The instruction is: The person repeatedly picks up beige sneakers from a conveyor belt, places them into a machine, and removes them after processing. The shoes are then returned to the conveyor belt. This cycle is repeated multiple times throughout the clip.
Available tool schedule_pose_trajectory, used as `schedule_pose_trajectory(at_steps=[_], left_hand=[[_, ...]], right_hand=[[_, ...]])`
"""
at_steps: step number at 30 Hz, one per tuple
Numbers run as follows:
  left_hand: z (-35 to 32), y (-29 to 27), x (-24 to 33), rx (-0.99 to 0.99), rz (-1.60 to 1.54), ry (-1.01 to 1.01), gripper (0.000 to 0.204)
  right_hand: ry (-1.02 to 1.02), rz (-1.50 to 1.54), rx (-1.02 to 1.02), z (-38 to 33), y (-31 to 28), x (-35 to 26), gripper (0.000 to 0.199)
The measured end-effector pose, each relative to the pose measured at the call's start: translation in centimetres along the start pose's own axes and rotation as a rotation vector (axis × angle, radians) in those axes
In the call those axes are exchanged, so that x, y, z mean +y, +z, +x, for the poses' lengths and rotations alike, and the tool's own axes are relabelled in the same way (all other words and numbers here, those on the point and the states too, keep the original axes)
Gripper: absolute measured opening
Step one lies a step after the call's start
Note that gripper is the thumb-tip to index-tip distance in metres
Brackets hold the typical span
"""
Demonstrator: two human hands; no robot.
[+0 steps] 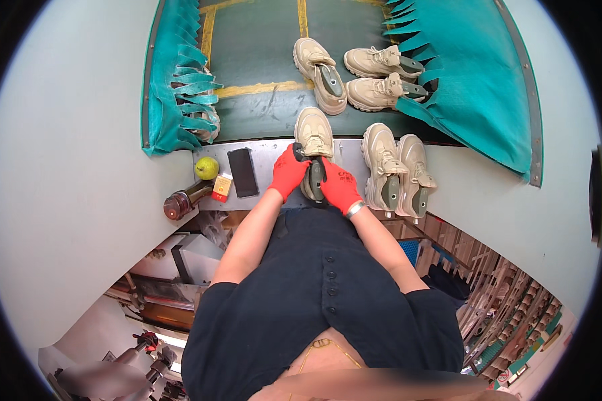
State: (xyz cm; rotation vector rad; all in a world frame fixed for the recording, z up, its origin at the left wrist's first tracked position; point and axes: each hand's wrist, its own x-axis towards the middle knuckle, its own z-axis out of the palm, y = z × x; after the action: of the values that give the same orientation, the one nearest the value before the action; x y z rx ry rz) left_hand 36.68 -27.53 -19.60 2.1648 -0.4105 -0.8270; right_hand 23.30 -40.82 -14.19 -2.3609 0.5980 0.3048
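Note:
A beige lace-up shoe [313, 129] with a dark insole stands on the metal ledge in front of me, toe pointing away. My left hand [289, 174], in a red glove, grips the left side of its opening. On the opposite side, my right hand [340, 186], also red-gloved, has its fingers closed at the collar and partly inside. The fingertips are partly hidden in the dark opening. Just right of my right hand, a beige shoe [380, 155] and its neighbour [415, 164] stand side by side, toes away from me.
Beyond the ledge [274, 150] lies a dark green belt [254, 120] with yellow lines and more beige shoes [370, 93]. Teal fringed curtains [471, 87] hang at both sides. Left on the ledge are a phone [243, 172], green fruit [207, 168], small box [222, 188] and brown bottle [180, 202].

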Motion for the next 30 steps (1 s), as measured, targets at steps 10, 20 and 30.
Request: schedule_pose_trajectory(at_steps=[10,20,30], left_hand=[[0.1,1.9,-3.4,0.008,-0.280,-0.059,0.053],[-14.3,0.6,-6.5,0.187,-0.929,-0.245,0.048],[-29.6,8.4,-5.0,0.739,-1.331,-0.064,0.042]], right_hand=[[0.146,0.040,0.193,-0.1,1.8,-1.9,0.110],[-0.001,0.361,0.169,0.3,3.2,1.2,0.099],[-0.340,0.725,-0.059,-2.7,-4.7,2.8,0.061]])
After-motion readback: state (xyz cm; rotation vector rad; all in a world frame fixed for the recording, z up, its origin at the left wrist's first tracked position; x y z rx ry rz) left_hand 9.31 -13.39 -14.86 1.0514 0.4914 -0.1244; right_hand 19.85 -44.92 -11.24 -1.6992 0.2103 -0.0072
